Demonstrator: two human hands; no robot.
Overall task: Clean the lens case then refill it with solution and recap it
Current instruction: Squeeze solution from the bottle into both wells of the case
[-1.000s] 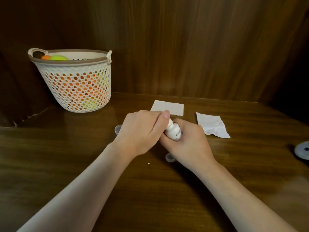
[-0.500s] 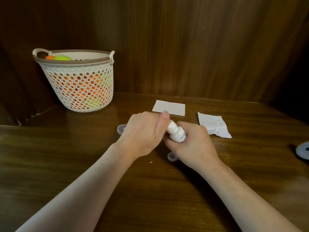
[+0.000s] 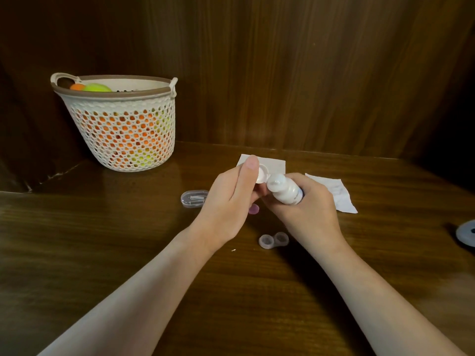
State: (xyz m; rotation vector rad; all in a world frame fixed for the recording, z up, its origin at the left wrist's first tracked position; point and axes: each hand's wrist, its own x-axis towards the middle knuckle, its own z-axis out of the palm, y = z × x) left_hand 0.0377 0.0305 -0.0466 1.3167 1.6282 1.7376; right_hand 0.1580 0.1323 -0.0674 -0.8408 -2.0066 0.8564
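Note:
My right hand (image 3: 305,209) grips a small white solution bottle (image 3: 285,190), tilted with its neck pointing up and left. My left hand (image 3: 231,201) pinches the bottle's white cap (image 3: 262,173), which sits just off the neck. Below the hands, the clear lens case (image 3: 273,240) lies on the wooden table with both wells uncovered. A purple case cap (image 3: 254,208) peeks out under my left hand.
A clear oblong box (image 3: 194,198) lies left of my hands. A folded white tissue (image 3: 276,164) and a crumpled one (image 3: 334,192) lie behind them. A mesh basket (image 3: 120,124) of balls stands back left. A grey round object (image 3: 466,232) sits at the right edge.
My left hand has pulled the cap off the bottle neck and shifted left. The lens case and purple cap have come into view.

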